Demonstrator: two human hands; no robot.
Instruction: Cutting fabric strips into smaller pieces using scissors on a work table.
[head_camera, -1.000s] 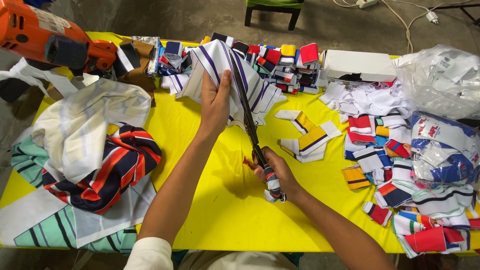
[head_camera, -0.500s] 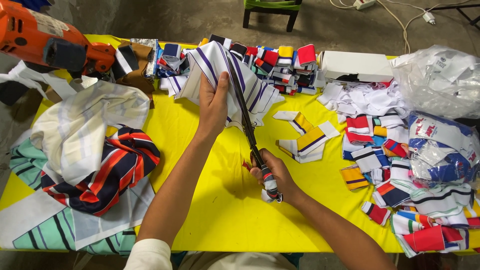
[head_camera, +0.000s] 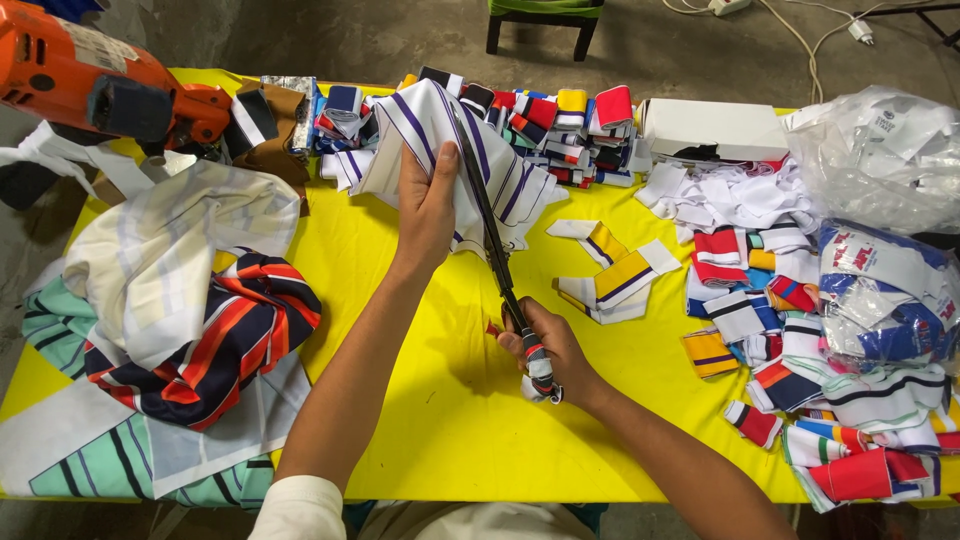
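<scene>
My left hand (head_camera: 428, 205) holds up a white cloth with purple stripes (head_camera: 440, 135) over the yellow table (head_camera: 440, 420). My right hand (head_camera: 548, 352) grips the cloth-wrapped handles of long black scissors (head_camera: 490, 230). The blades run up through the striped cloth beside my left thumb.
An orange power tool (head_camera: 90, 80) lies at the far left. Folded striped fabrics (head_camera: 190, 330) are piled on the left. Rows of small colourful cloth pieces (head_camera: 560, 125) sit at the back, more cut pieces (head_camera: 800, 340) on the right, with a white box (head_camera: 715, 128) and plastic bags (head_camera: 880, 160).
The scissors have advanced a little further up through the striped cloth; both hands stay in nearly the same place.
</scene>
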